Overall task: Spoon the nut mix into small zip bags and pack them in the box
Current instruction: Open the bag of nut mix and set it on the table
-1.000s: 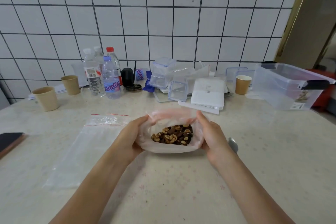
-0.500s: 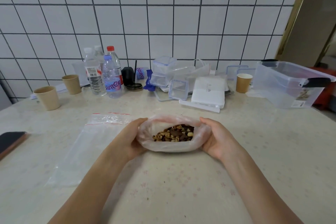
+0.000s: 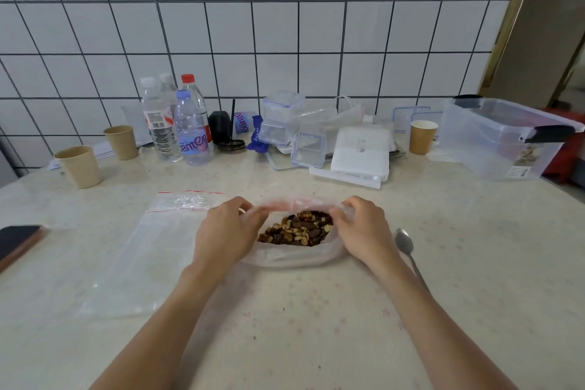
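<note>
A thin plastic bag (image 3: 285,258) of nut mix (image 3: 297,228) lies on the table in front of me. My left hand (image 3: 226,233) pinches the bag's rim on its left side and my right hand (image 3: 361,228) pinches the rim on its right, holding the mouth spread. A metal spoon (image 3: 408,250) lies on the table just right of my right wrist. Flat on the table to the left is an empty zip bag (image 3: 148,250) with a red seal line. The clear plastic box (image 3: 500,139) with black latches stands at the far right.
Along the tiled wall stand water bottles (image 3: 177,127), paper cups (image 3: 79,165), small clear containers (image 3: 285,117), a white packet (image 3: 361,152) and another cup (image 3: 422,136). A phone (image 3: 15,242) lies at the left edge.
Both hands have shifted from cupping the bag's sides to gripping its upper rim. The bag's mouth now lies lower and flatter, and the spoon shows again beside my right wrist.
</note>
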Demonstrator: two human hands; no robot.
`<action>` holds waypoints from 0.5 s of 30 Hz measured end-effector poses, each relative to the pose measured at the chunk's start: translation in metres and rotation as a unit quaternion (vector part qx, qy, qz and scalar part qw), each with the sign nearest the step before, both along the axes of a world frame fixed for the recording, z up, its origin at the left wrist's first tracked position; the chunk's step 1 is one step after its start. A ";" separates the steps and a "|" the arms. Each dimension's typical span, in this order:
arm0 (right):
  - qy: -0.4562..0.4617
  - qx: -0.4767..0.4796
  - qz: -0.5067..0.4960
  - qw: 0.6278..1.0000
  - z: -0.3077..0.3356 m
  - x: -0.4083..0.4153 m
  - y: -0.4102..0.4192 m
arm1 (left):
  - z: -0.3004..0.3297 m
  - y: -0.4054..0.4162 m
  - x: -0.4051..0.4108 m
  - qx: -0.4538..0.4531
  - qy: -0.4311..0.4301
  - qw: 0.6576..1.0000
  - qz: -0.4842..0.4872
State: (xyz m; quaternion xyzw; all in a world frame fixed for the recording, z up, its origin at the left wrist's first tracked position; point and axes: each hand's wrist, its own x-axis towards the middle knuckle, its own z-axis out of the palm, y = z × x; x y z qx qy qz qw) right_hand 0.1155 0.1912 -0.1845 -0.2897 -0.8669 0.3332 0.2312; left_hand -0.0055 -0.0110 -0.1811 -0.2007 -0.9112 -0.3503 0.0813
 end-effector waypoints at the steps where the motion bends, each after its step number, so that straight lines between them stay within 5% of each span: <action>1: 0.018 0.000 -0.004 1.000 -0.001 -0.001 0.000 | -0.001 0.001 0.001 -0.003 0.023 1.000 0.005; 9: 0.119 -0.004 -0.004 0.993 0.019 -0.020 0.010 | 0.020 0.022 -0.009 -0.018 0.134 0.991 0.009; 15: 0.099 0.017 -0.025 0.995 0.036 -0.061 0.029 | 0.034 0.041 -0.047 -0.060 0.116 0.991 0.020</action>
